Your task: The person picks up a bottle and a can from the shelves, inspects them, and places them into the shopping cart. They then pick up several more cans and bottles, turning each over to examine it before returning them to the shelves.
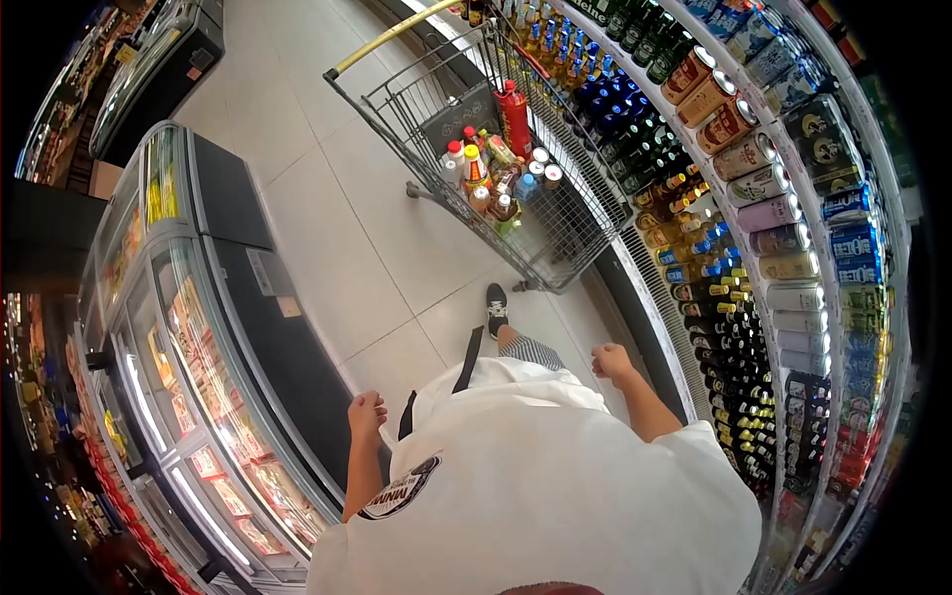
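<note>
My left hand (367, 412) hangs beside my white shirt with its fingers curled closed, near the dark side of a freezer. My right hand (610, 362) is also curled, out in front of my body on the side of the drinks shelves. Nothing shows in either hand, and neither touches anything. Ahead of me stands a wire shopping cart (580, 243), apart from both hands. In it are a red bottle (514, 119), a yellow-labelled sauce bottle (476, 169), several other bottles and several white-topped cans (552, 174).
Along the left runs a glass-topped chest freezer (253, 297) holding packaged food. Tall shelves of beer cans (769, 212) and bottles (729, 347) curve along the right. Pale floor tiles (347, 208) lie between them, and a second freezer (159, 69) stands farther off.
</note>
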Motion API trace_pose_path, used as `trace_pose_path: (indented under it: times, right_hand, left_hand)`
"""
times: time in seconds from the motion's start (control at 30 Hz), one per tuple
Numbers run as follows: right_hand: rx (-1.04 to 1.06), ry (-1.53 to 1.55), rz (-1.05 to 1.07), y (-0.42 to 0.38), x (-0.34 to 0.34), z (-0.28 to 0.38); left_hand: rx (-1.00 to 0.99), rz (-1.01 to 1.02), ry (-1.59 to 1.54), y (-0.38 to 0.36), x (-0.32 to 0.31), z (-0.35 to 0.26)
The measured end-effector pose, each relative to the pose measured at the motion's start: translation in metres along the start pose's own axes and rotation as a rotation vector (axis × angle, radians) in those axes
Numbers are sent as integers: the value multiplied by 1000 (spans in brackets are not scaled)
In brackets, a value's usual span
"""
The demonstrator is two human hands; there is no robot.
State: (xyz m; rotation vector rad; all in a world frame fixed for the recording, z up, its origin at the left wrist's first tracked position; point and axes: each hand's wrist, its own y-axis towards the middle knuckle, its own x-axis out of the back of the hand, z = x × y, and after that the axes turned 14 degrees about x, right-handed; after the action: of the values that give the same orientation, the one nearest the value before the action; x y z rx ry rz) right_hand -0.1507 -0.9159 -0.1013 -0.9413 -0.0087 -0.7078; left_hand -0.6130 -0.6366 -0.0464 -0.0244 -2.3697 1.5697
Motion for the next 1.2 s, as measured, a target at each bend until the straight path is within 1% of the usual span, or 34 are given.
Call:
trace_pose_path:
  times: [0.07,0.17,0.23,0.3,0.4,0.43,0.5,0.57,0.6,0.73,0.87,0.97,1.0,1.1,1.13,1.2]
  right_hand:
    - [49,42,36,28,2,36]
    - [94,72,81,74,7,70]
    - [138,61,70,101,11,82]
    - [158,53,22,125,11,95]
    - [234,77,-17,158,5,108]
    - [261,90,-29,167,1,113]
    - [294,97,-39,182,-6,120]
    - [314,83,-37,195,-16,124]
    - [293,83,-38,196,-22,131]
    - [271,-19,71,199,-35,156]
    - [323,-102,146,220,-45,164]
    - [359,-155,182,242,-53,171]
    - [374,-174,183,249,-58,174]
    - [423,-245,200,268,-70,189]
    - [438,-271,205,273,-72,195]
    - [423,-250,222,283,-78,202]
  left_hand:
    - [41,-41,41,9,-11,-10]
    - [39,-22,42,35,-22,-11]
    - [26,-49,119,5,-40,-36]
    - [-73,-134,367,-2,-46,-49]
    - [-196,-77,522,-21,-59,-73]
    - [-175,-64,526,-28,-63,-83]
    - [-214,-124,589,-32,-64,-96]
    - [-134,-138,498,-32,-59,-107]
    - [-94,-143,446,-30,-55,-111]
    - [-47,-257,414,-33,-53,-121]
    - [15,-273,420,-48,-68,-111]
    - [-56,-264,489,-49,-63,-75]
    - [-42,-220,521,-53,-62,-69]
    - [47,-184,515,-75,-72,-59]
    - [63,-171,514,-76,-66,-52]
    - [52,-180,502,-84,-63,-45]
